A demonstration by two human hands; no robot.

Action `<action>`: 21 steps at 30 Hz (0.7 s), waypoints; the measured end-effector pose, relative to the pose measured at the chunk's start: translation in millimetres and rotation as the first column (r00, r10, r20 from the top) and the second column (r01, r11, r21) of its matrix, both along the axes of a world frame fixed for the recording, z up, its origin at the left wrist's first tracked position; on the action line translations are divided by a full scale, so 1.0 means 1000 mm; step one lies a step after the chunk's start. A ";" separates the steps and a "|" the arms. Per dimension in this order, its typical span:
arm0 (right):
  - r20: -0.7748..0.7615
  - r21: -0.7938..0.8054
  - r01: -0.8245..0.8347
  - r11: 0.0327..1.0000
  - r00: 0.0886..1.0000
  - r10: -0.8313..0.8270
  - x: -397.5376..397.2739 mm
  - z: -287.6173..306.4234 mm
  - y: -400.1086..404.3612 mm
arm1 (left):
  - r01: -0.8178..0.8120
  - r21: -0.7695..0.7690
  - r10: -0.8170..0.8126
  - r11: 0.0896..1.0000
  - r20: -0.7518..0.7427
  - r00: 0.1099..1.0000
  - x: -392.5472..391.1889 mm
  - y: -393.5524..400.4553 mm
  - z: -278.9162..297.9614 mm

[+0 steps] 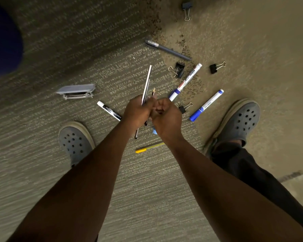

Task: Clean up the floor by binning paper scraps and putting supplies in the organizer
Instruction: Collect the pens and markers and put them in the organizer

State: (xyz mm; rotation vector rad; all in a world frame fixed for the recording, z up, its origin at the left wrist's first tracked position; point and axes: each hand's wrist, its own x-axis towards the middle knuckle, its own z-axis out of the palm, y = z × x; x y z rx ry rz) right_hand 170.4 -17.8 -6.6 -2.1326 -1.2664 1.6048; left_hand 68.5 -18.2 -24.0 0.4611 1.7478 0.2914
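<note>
My left hand (137, 111) grips a long thin white-and-black pen (147, 81) and a pencil (153, 91), both pointing away from me above the carpet. My right hand (166, 117) is curled shut right beside it, touching the same bundle near the pencil. On the floor lie a black-and-white marker (108, 110), two blue markers (185, 82) (206, 105), a grey pen (168, 50), a yellow pen (149, 148), a grey stapler (76, 90) and several black binder clips (178, 69). A bit of blue (154, 131) shows under my right wrist.
My two grey clogs (74, 142) (240, 123) stand on either side of the supplies. Dark crumbs (191, 82) are scattered over the tan floor at the upper right. A dark blue rounded shape (3, 42) fills the upper left edge.
</note>
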 end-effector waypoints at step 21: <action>0.371 -0.052 -0.996 0.079 0.054 0.927 0.072 -0.027 -0.097 | -0.004 0.192 0.041 0.981 -0.188 0.981 -0.063 -0.035 -0.011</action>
